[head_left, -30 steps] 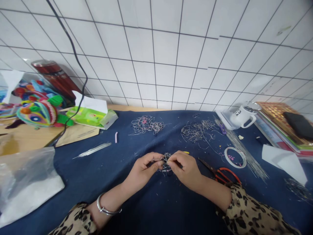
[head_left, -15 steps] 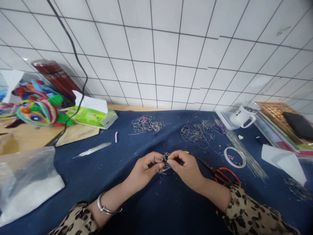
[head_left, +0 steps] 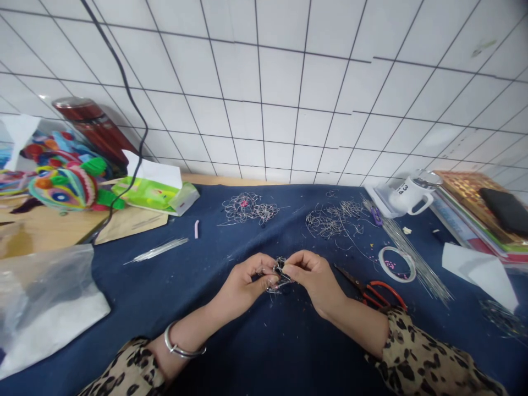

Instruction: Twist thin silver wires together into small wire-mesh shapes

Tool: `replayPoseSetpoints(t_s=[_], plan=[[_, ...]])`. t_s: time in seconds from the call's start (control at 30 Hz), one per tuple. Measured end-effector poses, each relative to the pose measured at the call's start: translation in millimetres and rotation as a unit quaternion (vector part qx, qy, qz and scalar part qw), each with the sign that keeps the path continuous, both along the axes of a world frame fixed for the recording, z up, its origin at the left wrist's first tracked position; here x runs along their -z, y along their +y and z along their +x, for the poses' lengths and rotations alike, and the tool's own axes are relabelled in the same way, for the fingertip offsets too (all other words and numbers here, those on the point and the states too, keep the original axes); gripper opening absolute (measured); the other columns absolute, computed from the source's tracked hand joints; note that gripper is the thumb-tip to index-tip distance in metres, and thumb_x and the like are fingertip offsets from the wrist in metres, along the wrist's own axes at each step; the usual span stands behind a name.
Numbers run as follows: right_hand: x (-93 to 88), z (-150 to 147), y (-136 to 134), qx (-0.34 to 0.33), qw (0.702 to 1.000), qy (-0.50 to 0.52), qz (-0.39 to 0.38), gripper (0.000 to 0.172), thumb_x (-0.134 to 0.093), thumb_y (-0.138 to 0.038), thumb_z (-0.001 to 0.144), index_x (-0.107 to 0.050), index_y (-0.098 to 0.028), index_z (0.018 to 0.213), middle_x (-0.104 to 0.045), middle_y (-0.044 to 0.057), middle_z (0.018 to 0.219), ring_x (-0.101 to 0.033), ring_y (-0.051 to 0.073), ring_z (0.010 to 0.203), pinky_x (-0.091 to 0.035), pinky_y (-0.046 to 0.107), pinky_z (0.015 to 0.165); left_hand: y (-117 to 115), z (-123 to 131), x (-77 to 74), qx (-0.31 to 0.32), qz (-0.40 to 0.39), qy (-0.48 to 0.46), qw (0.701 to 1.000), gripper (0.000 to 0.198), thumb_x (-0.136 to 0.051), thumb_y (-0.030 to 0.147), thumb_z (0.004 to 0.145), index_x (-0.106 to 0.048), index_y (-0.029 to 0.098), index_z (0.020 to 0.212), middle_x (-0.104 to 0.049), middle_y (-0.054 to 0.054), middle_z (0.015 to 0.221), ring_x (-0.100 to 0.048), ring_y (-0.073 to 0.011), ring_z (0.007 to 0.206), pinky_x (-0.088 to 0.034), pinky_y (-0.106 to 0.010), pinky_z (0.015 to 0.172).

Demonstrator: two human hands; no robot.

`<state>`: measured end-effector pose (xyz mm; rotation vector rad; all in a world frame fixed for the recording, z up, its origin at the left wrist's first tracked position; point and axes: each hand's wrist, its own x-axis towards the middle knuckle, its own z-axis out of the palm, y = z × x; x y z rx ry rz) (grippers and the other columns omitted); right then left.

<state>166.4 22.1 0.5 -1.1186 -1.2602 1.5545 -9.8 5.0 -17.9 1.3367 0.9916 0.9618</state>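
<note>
My left hand (head_left: 243,283) and my right hand (head_left: 315,278) meet over the dark blue cloth (head_left: 256,352), both pinching a small tangle of thin silver wire (head_left: 279,275) between their fingertips. The fingers of each hand are closed on it. A silver bangle (head_left: 179,347) circles my left wrist, and both sleeves have a leopard print. Red-handled scissors (head_left: 375,292) lie just to the right of my right hand.
Two heaps of bent wire (head_left: 247,209) (head_left: 334,219) lie further back. A tape roll (head_left: 396,264), a bundle of straight wires (head_left: 416,261), a white mug (head_left: 410,197) and stacked books (head_left: 478,214) sit at right. A tissue pack (head_left: 154,193), colourful toy (head_left: 61,187) and plastic bag (head_left: 45,300) are at left.
My hands have shifted slightly up the cloth and the fingers have turned the wire tangle a little. Nothing else on the cloth has moved.
</note>
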Motion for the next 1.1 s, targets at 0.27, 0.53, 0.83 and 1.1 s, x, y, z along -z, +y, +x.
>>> replayPoseSetpoints(t_s=[0.27, 0.53, 0.83, 1.1], plan=[[2.1, 6.1, 4.1, -0.057, 0.992, -0.081, 0.08, 0.007, -0.061, -0.023, 0.076, -0.06, -0.016, 0.076, -0.058, -0.002, 0.069, -0.051, 0.01, 0.063, -0.043, 0.022, 0.06, -0.1, -0.1, 1.0, -0.003, 0.006, 0.013, 1.0, 0.015, -0.058, 0.023, 0.082, -0.055, 0.014, 0.093, -0.063, -0.002, 0.074, -0.06, -0.0139, 0.069, -0.05, -0.029, 0.068], [-1.7, 10.4, 9.4, -0.12, 0.98, -0.105, 0.117, 0.007, -0.061, -0.022, 0.076, -0.06, -0.016, 0.074, -0.056, -0.003, 0.066, -0.048, 0.008, 0.059, -0.039, 0.021, 0.056, -0.1, -0.4, -2.7, 0.006, 0.023, 0.038, 0.999, 0.012, -0.058, 0.023, 0.082, -0.056, 0.015, 0.09, -0.062, -0.001, 0.073, -0.06, -0.0133, 0.068, -0.049, -0.028, 0.067], [-8.9, 11.2, 11.8, -0.134, 0.974, -0.141, 0.115, 0.004, -0.06, -0.019, 0.075, -0.061, -0.016, 0.073, -0.055, -0.003, 0.066, -0.046, 0.008, 0.058, -0.036, 0.02, 0.055, 0.6, -0.4, -1.2, 0.007, 0.001, 0.029, 1.0, 0.013, -0.059, 0.024, 0.082, -0.055, 0.015, 0.09, -0.064, -0.002, 0.074, -0.062, -0.0144, 0.069, -0.05, -0.03, 0.069], [-13.2, 12.0, 13.8, -0.161, 0.968, -0.149, 0.122, 0.004, -0.06, -0.016, 0.074, -0.061, -0.015, 0.071, -0.055, -0.003, 0.064, -0.046, 0.008, 0.058, -0.036, 0.021, 0.055, -0.3, -0.1, -3.2, 0.024, -0.011, 0.014, 1.0, 0.013, -0.058, 0.024, 0.082, -0.054, 0.014, 0.089, -0.064, -0.002, 0.073, -0.062, -0.0142, 0.07, -0.05, -0.03, 0.069]])
